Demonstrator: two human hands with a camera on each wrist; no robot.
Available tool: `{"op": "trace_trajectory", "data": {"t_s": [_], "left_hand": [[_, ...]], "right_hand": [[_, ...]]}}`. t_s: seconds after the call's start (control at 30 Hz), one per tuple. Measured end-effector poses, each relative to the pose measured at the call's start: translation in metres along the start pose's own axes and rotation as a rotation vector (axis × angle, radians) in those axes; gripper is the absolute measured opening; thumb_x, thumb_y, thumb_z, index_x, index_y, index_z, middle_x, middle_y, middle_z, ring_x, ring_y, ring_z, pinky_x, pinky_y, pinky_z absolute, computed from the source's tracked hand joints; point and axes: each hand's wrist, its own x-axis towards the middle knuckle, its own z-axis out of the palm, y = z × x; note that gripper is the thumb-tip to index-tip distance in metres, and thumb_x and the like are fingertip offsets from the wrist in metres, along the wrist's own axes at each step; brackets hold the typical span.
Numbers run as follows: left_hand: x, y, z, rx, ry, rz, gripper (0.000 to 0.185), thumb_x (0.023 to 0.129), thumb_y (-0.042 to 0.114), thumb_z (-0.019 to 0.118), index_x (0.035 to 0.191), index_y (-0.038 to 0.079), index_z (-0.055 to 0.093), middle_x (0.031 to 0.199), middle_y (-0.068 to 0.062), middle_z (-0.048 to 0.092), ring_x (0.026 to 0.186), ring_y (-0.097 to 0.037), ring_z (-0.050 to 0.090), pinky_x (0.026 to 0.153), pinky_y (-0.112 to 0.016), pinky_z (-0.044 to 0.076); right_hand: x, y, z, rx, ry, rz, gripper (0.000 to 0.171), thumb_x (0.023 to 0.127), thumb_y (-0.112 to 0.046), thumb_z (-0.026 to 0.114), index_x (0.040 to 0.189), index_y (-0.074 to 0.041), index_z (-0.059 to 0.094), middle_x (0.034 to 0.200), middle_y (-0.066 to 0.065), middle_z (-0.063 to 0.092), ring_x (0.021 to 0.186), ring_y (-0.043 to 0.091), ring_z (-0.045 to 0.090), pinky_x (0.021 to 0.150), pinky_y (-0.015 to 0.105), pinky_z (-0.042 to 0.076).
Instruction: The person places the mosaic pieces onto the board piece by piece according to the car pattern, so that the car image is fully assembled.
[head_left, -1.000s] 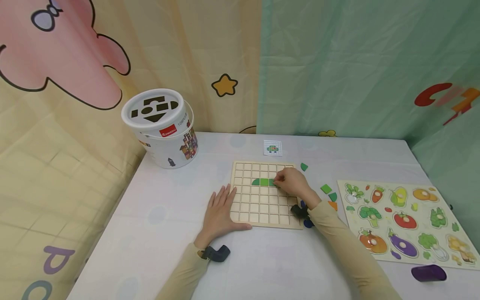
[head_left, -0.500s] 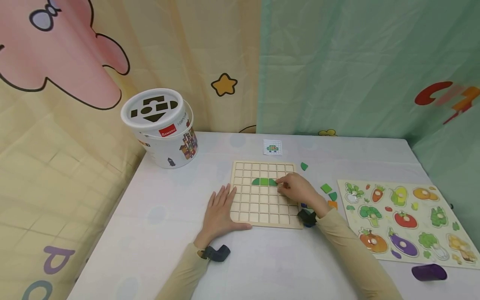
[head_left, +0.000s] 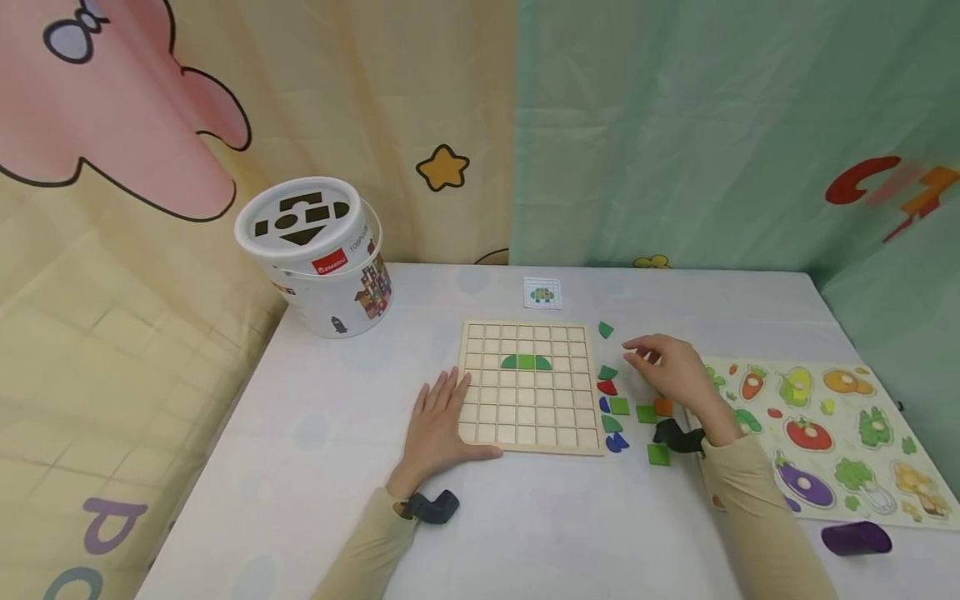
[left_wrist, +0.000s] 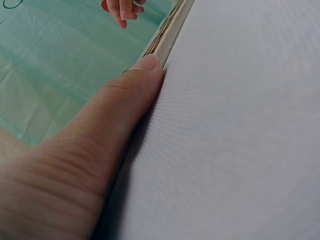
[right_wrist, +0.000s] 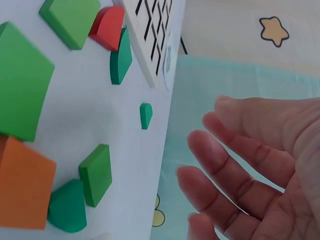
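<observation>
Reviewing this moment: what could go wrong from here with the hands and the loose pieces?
The right hand hovers open over loose pieces crowded beside the wooden grid board; reaching in may knock the red quarter-circle piece or a neighbour. The left hand rests flat on the board's edge; lifting it might let the board slide.

The head camera looks forward and down from above the near edge of the white table [head_left: 300,433], taking in the square wooden grid board [head_left: 528,442] at centre and the curtains at 12 o'clock. The left wrist camera sits almost on the tabletop, very close behind the left hand [left_wrist: 75,165], facing along the board's edge [left_wrist: 167,37]. The right wrist camera looks past the right hand [right_wrist: 260,160] from close range; it shares the loose coloured wooden pieces [right_wrist: 70,20] at the board's 3 o'clock side with the head view.
</observation>
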Motion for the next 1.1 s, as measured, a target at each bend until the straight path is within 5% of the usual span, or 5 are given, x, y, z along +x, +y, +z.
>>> {"op": "trace_trajectory", "data": {"t_s": [0.57,0.87,1.1], "left_hand": [[0.001,-0.004,0.004,-0.001,0.028,0.018,0.127,0.058,0.084,0.061,0.152,0.009,0.021,0.156,-0.012,0.015,0.143,-0.026,0.007,0.114,-0.045,0.003],[0.002,-0.004,0.003,-0.002,0.022,0.015,0.127,0.058,0.085,0.06,0.152,0.009,0.021,0.157,-0.012,0.014,0.143,-0.026,0.006,0.114,-0.045,0.001],[0.001,-0.003,0.003,0.008,0.007,0.007,0.127,0.059,0.085,0.059,0.152,0.01,0.019,0.157,-0.011,0.011,0.143,-0.025,0.004,0.114,-0.044,0.001]], "right_hand": [[-0.027,0.024,-0.023,-0.123,-0.161,0.265,0.018,0.084,-0.022,0.072,0.091,-0.005,0.069,0.073,0.001,0.056,0.06,0.018,0.047,0.048,0.029,0.035],[-0.003,0.013,-0.001,-0.09,-0.221,0.128,0.02,0.084,-0.016,0.073,0.099,-0.003,0.072,0.08,0.003,0.06,0.069,0.021,0.05,0.058,0.032,0.044],[0.015,0.01,0.013,-0.037,-0.275,0.104,0.018,0.083,-0.016,0.075,0.097,-0.005,0.072,0.08,0.003,0.06,0.071,0.021,0.051,0.06,0.032,0.045]]}}
